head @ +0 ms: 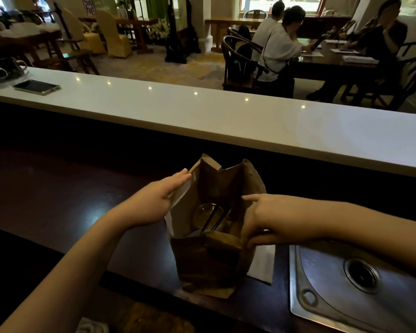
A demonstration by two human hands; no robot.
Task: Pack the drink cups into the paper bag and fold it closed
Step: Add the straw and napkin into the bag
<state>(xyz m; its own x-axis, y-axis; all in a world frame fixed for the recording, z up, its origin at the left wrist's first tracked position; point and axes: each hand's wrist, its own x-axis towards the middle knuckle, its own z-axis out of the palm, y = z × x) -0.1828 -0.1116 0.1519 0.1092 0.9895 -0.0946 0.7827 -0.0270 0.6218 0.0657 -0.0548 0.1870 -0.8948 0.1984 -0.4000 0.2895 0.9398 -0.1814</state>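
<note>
Holding the paper bag open, we have our left hand flat against the outside of its left wall, fingers nearly straight and pressing the white-lined flap. Our right hand curls over the right rim, pinching the paper between thumb and fingers. Down inside sits 1 drink cup with a clear lid and what looks like a dark straw across it; whether a 2nd cup lies beside it we cannot tell, the bag is too dark there.

The bag stands on the dark counter near its front edge, just left of the steel sink, with a white napkin partly under its right side.

To fold well, we should bring both walls together evenly above the lid, crease the side folds inward first, then roll the top down, without crushing the cup or tipping the bag toward the sink.
</note>
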